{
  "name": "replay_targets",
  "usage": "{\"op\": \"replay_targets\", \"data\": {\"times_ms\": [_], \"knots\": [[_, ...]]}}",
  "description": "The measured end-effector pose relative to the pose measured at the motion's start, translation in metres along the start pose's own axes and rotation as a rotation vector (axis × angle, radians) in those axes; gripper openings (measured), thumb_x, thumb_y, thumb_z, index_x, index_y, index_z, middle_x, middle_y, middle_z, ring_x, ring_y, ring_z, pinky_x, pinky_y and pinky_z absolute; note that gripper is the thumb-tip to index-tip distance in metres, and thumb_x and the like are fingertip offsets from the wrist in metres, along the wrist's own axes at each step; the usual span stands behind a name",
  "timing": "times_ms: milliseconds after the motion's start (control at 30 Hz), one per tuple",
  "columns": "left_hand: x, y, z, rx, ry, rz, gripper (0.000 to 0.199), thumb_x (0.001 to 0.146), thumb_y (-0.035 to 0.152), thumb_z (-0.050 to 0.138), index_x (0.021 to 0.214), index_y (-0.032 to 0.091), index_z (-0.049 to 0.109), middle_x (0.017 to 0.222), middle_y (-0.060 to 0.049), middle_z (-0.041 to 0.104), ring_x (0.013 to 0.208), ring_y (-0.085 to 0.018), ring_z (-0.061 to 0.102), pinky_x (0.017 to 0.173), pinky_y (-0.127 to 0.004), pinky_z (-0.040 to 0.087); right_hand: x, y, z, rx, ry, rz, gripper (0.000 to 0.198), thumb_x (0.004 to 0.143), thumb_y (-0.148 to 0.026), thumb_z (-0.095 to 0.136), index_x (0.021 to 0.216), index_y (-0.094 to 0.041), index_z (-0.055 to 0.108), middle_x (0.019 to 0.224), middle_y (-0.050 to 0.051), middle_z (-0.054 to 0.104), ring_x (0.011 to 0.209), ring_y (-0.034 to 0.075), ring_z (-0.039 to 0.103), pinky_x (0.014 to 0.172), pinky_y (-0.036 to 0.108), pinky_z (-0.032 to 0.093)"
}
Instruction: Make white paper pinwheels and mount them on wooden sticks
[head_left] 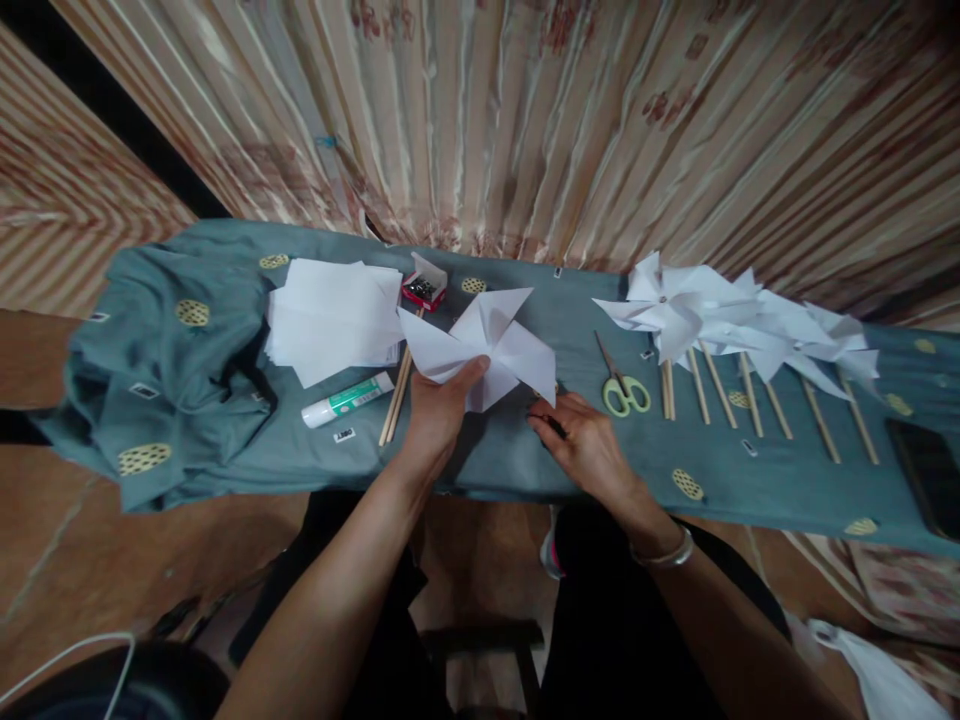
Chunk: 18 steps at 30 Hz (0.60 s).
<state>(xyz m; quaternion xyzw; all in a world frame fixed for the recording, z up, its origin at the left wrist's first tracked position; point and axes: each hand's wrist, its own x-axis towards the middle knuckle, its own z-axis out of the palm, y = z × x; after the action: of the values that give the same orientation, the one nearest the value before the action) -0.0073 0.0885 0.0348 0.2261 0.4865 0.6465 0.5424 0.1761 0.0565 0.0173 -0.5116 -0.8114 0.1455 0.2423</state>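
Note:
A white paper pinwheel point(517, 345) is held over the middle of the cloth. My left hand point(444, 400) grips it from the near side, the thumb pressed at its centre and the fingers hidden beneath. My right hand point(581, 435) is closed just below the pinwheel's right blade, low over the cloth. Something small and dark shows at its fingertips, too unclear to name. Right of that hand lie scissors point(622, 390) with pale green handles. Thin wooden sticks point(397, 395) lie left of my left hand, beside a glue stick point(346, 400).
A stack of white paper point(330, 320) lies at the left, near a small open red box point(424, 285) of dark metal pieces. Several finished pinwheels point(739, 315) on sticks lie at the right, with a black phone point(926, 475) at the far end. Bunched cloth point(180, 370) covers the left end.

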Motion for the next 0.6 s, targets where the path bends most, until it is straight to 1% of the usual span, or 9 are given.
{"op": "replay_targets", "data": {"times_ms": [100,200,367,500,600], "knots": [[-0.0014,-0.0012,0.0005,0.010,-0.015,-0.002,0.033,0.053,0.030,0.086,0.079,0.013,0.074,0.083,-0.007,0.077,0.086,-0.022,0.071,0.081,-0.033,0.055,-0.0005,-0.0017,-0.0012,-0.115,-0.023,-0.064,0.020,0.095,-0.022,0.050,0.092,-0.019,0.070,0.087,0.011,0.070,0.085,0.027,0.065,0.078,0.040,0.055],[-0.0017,-0.0026,0.0004,0.013,-0.020,-0.005,0.032,0.053,0.029,0.086,0.079,0.013,0.074,0.084,-0.007,0.077,0.083,-0.022,0.071,0.079,-0.033,0.055,-0.0017,-0.0022,-0.0021,-0.170,-0.044,-0.081,0.021,0.095,-0.021,0.048,0.093,-0.019,0.069,0.087,0.011,0.069,0.085,0.027,0.065,0.076,0.040,0.055],[-0.0025,-0.0043,0.0019,0.009,-0.012,-0.002,0.029,0.053,0.026,0.085,0.077,0.014,0.074,0.081,-0.005,0.076,0.075,-0.019,0.069,0.076,-0.031,0.055,-0.0024,0.0000,0.0012,-0.142,-0.025,-0.072,0.020,0.095,-0.019,0.049,0.096,-0.020,0.069,0.090,0.010,0.071,0.087,0.027,0.066,0.079,0.039,0.055],[-0.0026,-0.0037,0.0030,0.024,-0.015,0.016,0.029,0.053,0.026,0.085,0.076,0.013,0.073,0.081,-0.006,0.076,0.078,-0.021,0.069,0.076,-0.032,0.055,-0.0028,-0.0007,0.0031,-0.165,-0.011,-0.095,0.021,0.095,-0.019,0.048,0.096,-0.018,0.069,0.091,0.013,0.072,0.089,0.028,0.066,0.078,0.040,0.055],[-0.0017,-0.0027,0.0026,0.025,-0.012,0.036,0.028,0.052,0.028,0.085,0.073,0.014,0.072,0.081,-0.006,0.076,0.081,-0.023,0.070,0.077,-0.034,0.055,-0.0053,-0.0038,0.0008,-0.142,-0.025,-0.090,0.021,0.095,-0.020,0.048,0.091,-0.020,0.069,0.086,0.010,0.072,0.086,0.027,0.065,0.076,0.038,0.054]]}}
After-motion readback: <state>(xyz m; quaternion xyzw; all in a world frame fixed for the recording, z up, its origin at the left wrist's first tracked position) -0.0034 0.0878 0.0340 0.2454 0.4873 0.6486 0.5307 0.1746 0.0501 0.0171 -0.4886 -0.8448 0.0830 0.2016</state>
